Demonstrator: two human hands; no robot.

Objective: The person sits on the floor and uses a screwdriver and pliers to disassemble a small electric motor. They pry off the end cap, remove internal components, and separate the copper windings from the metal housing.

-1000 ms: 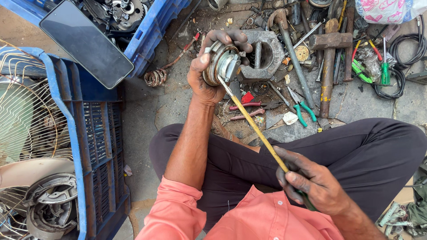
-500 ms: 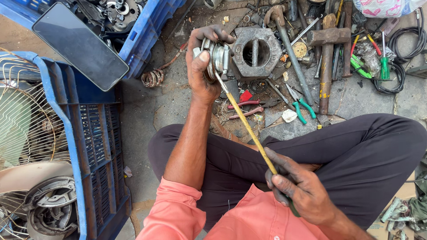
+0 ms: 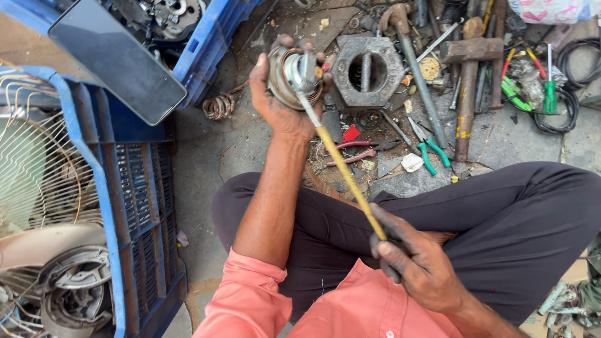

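Left hand (image 3: 282, 100) is wrapped tight around a small motor stator (image 3: 293, 75), held up over the ground clutter. Right hand (image 3: 416, 263) grips a long yellow-shafted screwdriver (image 3: 341, 166), tip inside it. Stator looks dense and rigid, but the copper windings seem fragile, so the steel rim is probably the safest hold.

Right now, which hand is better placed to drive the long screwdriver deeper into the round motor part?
The right hand: it grips the handle of the yellow-shafted screwdriver, whose tip sits in the motor part. The left hand is busy cradling that part.

Left hand (image 3: 282, 103) grips motor stator (image 3: 294, 75) (screwdriver (image 3: 341, 166) inserted).
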